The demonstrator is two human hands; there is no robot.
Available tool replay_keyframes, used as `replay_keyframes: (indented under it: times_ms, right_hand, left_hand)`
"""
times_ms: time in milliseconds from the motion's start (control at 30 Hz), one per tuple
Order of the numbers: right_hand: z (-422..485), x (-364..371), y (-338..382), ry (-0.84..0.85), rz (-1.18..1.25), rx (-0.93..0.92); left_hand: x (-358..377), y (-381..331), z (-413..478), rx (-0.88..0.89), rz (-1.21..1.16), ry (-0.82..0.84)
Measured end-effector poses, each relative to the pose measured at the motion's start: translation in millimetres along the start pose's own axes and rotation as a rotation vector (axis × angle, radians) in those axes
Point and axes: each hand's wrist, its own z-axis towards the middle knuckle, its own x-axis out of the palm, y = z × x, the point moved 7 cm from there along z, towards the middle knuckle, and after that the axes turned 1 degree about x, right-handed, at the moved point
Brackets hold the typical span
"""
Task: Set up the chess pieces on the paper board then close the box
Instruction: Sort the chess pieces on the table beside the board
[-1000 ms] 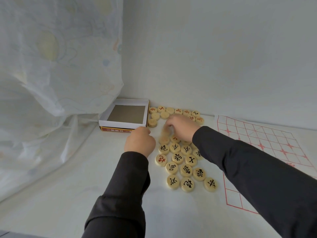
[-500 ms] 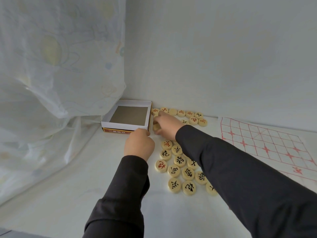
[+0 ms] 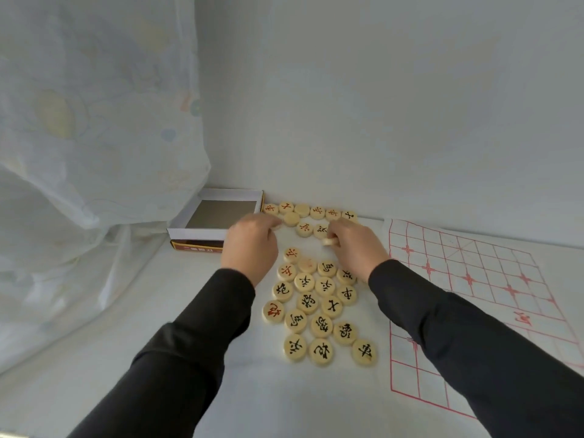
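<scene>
Head view: the right hand (image 3: 355,248) is curled, its fingers pinching one round wooden piece (image 3: 329,241) held on edge at its fingertips. The left hand (image 3: 251,245) is loosely curled knuckles-up; whether it holds anything cannot be told, though a plain disc (image 3: 291,218) lies just past its fingertips. Beyond both hands, a far row of pieces (image 3: 317,212) runs along the wall. Below the hands and between the two dark sleeves, a near cluster of pieces (image 3: 319,306) lies flat on the white surface (image 3: 94,358). The open box (image 3: 218,216) sits just left of the left hand, its front corner hidden behind it. The paper board (image 3: 474,289) lies to the right of the right hand, apart from it, with no pieces visible on it.
</scene>
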Motion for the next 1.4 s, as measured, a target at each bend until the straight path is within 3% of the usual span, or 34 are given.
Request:
replay_keyframes:
  times_ms: [100,200,333,467,600,700,833,1033,1267,1400]
  right_hand:
    - [-1.9,3.2,-9.1,0.058,0.048,0.012]
    - [-0.7,6.3,-15.2,0.095,0.085,0.014]
    - [-2.7,-4.5,-25.6,0.026,0.197,0.066]
    - [-1.5,-12.7,-31.5,0.017,0.251,0.082]
    - [-2.8,-15.5,-34.8,0.040,0.272,0.109]
    - [-8.0,-17.8,-40.4,0.033,0.296,0.146]
    - [-12.5,-15.3,-42.3,0.056,0.275,0.157]
    - [-4.7,-13.7,-34.1,0.053,0.322,0.191]
    - [25.8,-14.5,-6.1,-0.042,0.343,0.172]
    - [54.0,-4.8,22.4,0.006,0.287,0.145]
  left_hand:
    - [-1.6,-16.4,30.3,0.049,0.056,0.041]
    - [24.6,-8.3,56.2,-0.011,0.318,0.296]
    - [53.9,7.6,67.9,-0.018,0.574,0.562]
    - [62.2,16.1,74.1,0.013,0.704,0.646]
    - [66.0,10.5,77.6,0.179,0.874,0.606]
    - [68.1,2.8,75.9,0.299,0.818,0.596]
    - [67.2,5.3,67.3,0.317,0.600,0.641]
    - [67.7,24.8,58.0,0.300,0.559,0.681]
    - [48.9,33.3,67.4,0.204,0.349,0.364]
    - [45.2,41.7,77.8,0.124,0.207,0.264]
